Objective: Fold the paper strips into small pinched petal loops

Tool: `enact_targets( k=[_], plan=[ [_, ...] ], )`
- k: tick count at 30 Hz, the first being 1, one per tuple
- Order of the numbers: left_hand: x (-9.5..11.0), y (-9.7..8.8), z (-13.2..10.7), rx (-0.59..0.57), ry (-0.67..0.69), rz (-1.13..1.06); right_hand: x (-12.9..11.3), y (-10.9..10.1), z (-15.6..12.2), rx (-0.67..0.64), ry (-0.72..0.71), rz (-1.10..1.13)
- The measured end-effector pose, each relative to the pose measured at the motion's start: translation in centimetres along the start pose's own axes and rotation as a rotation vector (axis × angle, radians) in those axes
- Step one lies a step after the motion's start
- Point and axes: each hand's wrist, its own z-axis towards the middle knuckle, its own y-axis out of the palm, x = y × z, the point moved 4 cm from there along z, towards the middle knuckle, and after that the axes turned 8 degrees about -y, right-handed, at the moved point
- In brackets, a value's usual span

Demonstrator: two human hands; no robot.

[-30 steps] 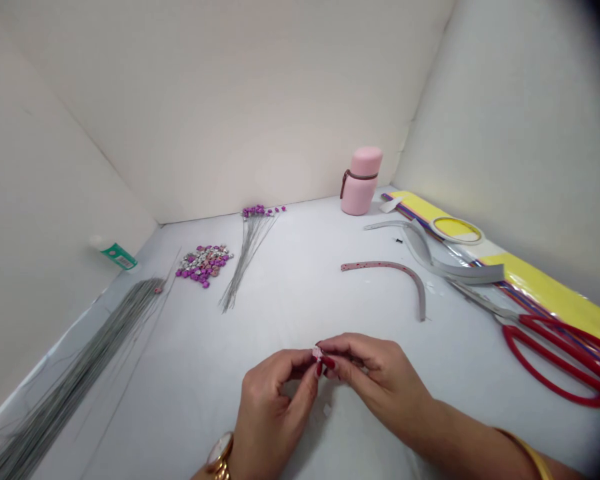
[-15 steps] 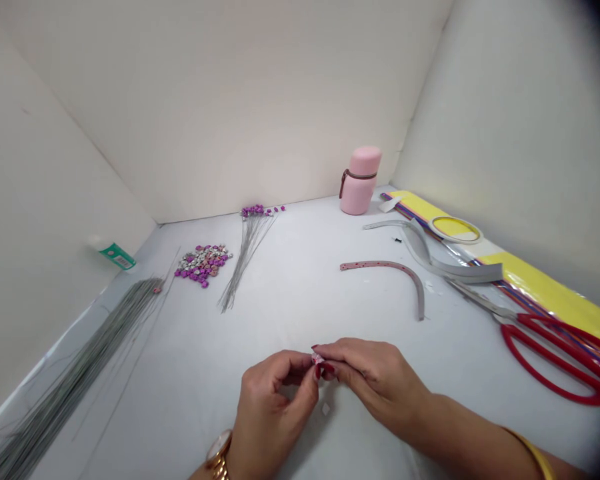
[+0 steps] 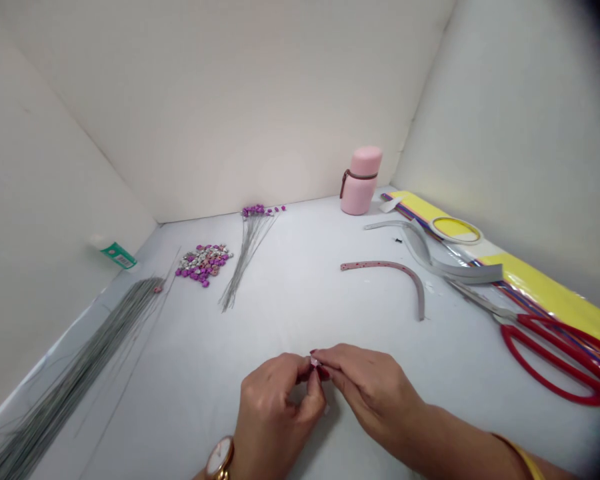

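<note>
My left hand (image 3: pixel 275 401) and my right hand (image 3: pixel 371 392) meet low in the middle of the white tabletop. Between their fingertips they pinch a small pink piece (image 3: pixel 314 361), most of it hidden by my fingers. Its exact kind is hard to tell. A gold wristwatch (image 3: pixel 220 457) sits on my left wrist, and a gold bangle (image 3: pixel 519 457) circles my right arm.
Left of my hands lie a long bundle of grey wires (image 3: pixel 83 360), a heap of purple and silver beads (image 3: pixel 203 264), and beaded wire stems (image 3: pixel 250 260). To the right are a curved pink strip (image 3: pixel 385 267), a grey strip (image 3: pixel 430 257), and red-handled scissors (image 3: pixel 555 360). A pink bottle (image 3: pixel 360 181) stands behind.
Both hands have dropped slightly toward me and drawn closer, with the left fingers curling further over the pink piece. The objects on the table have not moved.
</note>
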Motion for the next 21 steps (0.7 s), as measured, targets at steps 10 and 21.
enact_targets(
  k=[10, 21],
  plan=[
    [-0.7, -0.1, 0.0, -0.122, -0.106, -0.268, 0.9, -0.8, 0.3, 0.005, 0.123, 0.226],
    [-1.2, 0.0, 0.1, -0.103, -0.122, -0.279, 1.3, -0.9, 0.2, 0.052, 0.156, 0.172]
  ],
)
